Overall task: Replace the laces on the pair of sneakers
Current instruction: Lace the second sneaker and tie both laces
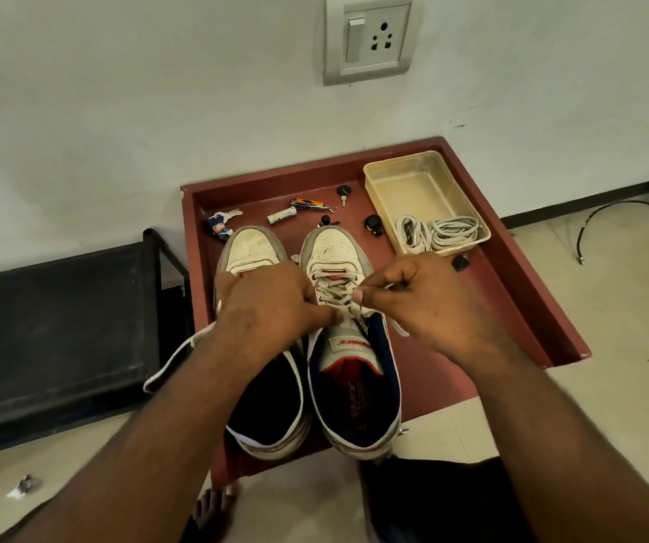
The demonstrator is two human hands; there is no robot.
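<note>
Two worn white sneakers stand side by side, toes away from me, on a low reddish-brown table (518, 291). The right sneaker (350, 346) has a grey-white lace (332, 286) crossing its eyelets. My left hand (272, 303) lies over the left sneaker (250, 248) and pinches the lace at the right sneaker's upper eyelets. My right hand (420, 303) pinches the lace on that shoe's right side. A loose lace end (176, 356) trails off the table to the left. Coiled white laces (438, 231) lie in a clear plastic tub (405, 170).
Behind the shoes lie keys with a doll keyring (221, 223), a battery (281, 216), a nail clipper (309, 203) and small black pieces. A black shelf (52, 331) stands left of the table. A wall socket (367, 39) is above, and a cable (605, 217) runs on the floor at right.
</note>
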